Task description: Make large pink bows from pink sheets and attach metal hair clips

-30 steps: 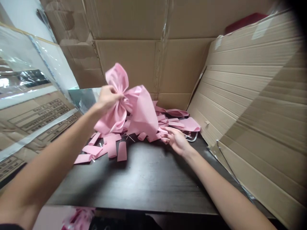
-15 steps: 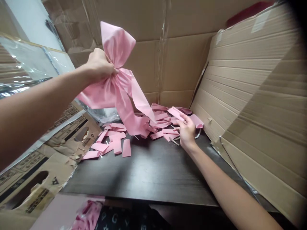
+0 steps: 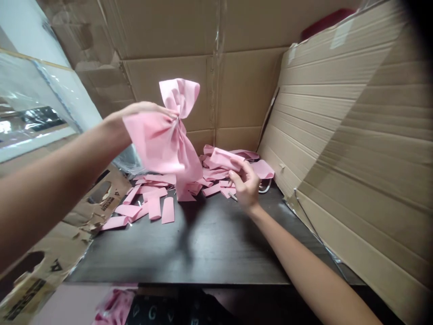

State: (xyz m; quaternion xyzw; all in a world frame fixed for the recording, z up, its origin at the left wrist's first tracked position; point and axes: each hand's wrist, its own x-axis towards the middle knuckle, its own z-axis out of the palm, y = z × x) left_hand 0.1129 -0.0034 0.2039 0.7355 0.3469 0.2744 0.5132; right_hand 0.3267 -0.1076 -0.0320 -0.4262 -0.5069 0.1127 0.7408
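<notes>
My left hand [image 3: 145, 109] is closed on a large pink fabric bow [image 3: 162, 146], pinching it near its gathered middle. The bow hangs in the air over the dark table [image 3: 203, 253], its loops spread and a tail reaching down toward the pieces below. In my right hand [image 3: 246, 184] a folded pink fabric strip [image 3: 226, 159] is gripped between thumb and fingers, just above the pile. Many short pink fabric pieces [image 3: 154, 208] lie scattered at the back of the table, under and around both hands.
Cardboard walls [image 3: 250, 90] stand behind the table, with another cardboard panel [image 3: 338, 117] on the right. At the left are a cut carton [image 3: 98, 198] and clear plastic wrap [image 3: 130, 160]. Scissors-like metal [image 3: 232, 196] and a white loop [image 3: 265, 188] lie near my right hand.
My left hand has lowered the bow and turned it, so its wide loop faces me. The right hand now holds its strip up flatter, a little left of before. The view has shifted slightly.
</notes>
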